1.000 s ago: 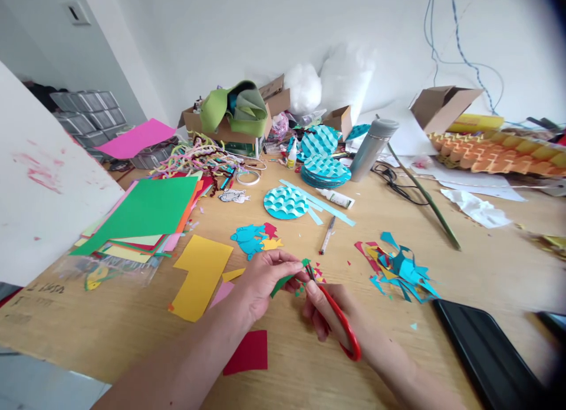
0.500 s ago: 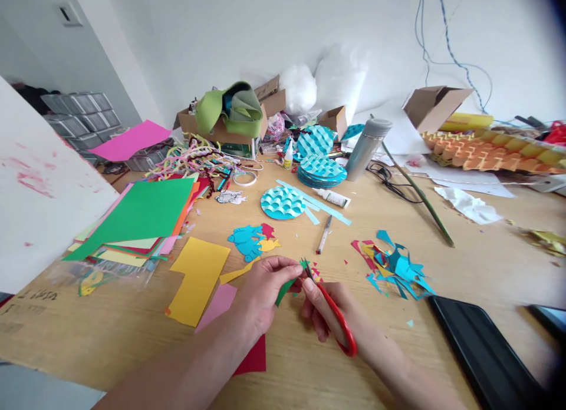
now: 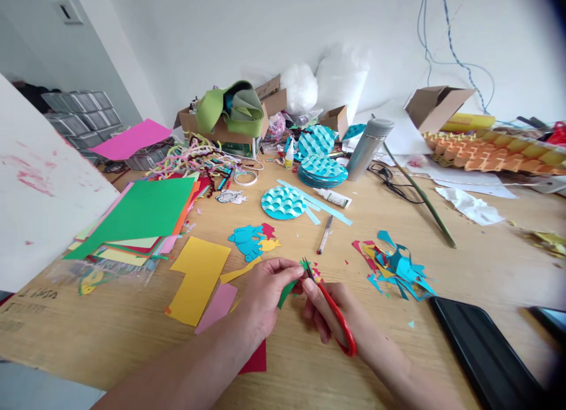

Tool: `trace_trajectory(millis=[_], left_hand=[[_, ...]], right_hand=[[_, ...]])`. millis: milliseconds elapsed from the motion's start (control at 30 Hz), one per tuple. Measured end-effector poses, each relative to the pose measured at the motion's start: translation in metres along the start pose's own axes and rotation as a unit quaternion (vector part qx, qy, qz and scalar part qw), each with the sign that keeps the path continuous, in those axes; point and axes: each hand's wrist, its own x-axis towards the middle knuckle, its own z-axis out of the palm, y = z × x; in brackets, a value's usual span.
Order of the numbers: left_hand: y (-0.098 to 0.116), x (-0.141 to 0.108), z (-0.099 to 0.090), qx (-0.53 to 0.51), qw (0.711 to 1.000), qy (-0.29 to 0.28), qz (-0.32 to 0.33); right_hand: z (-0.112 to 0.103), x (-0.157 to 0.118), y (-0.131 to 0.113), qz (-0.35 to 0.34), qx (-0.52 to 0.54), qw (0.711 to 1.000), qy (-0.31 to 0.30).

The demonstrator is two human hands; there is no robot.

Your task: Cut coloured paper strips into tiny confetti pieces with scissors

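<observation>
My left hand (image 3: pixel 270 289) pinches a small piece of green paper (image 3: pixel 286 293), partly hidden behind the fingers. My right hand (image 3: pixel 329 310) is closed around red-handled scissors (image 3: pixel 341 326), whose dark blades point up and away beside the left fingertips, at the green paper. Just beyond the hands lie blue fish cutouts (image 3: pixel 246 241), with a small red cutout (image 3: pixel 267 230) and a yellow one (image 3: pixel 270 244) against them. Left of my left hand are a yellow sheet (image 3: pixel 201 274) and a pink piece (image 3: pixel 216 308). A dark red sheet (image 3: pixel 256 360) lies partly under the left forearm.
Blue and red scraps (image 3: pixel 400 268) lie right of the hands, near a black tablet (image 3: pixel 481 351). A pen (image 3: pixel 325 235), a glue tube (image 3: pixel 333 198) and a patterned disc (image 3: pixel 283 203) lie beyond. Green paper tops a stack (image 3: pixel 141 212) at left; a metal bottle (image 3: pixel 368 149) stands behind.
Both hands hold nearly the same place. The scissor blades look slightly closer together, and the green paper has shifted a little.
</observation>
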Motion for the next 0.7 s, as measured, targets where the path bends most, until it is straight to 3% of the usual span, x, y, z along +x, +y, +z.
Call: trace_trajectory(millis=[700], left_hand=[[0.0015, 0.0005, 0.0006, 0.006, 1.0, 0.003, -0.002]], right_hand=[[0.0016, 0.0, -0.0009, 0.012, 0.022, 1.0, 0.01]])
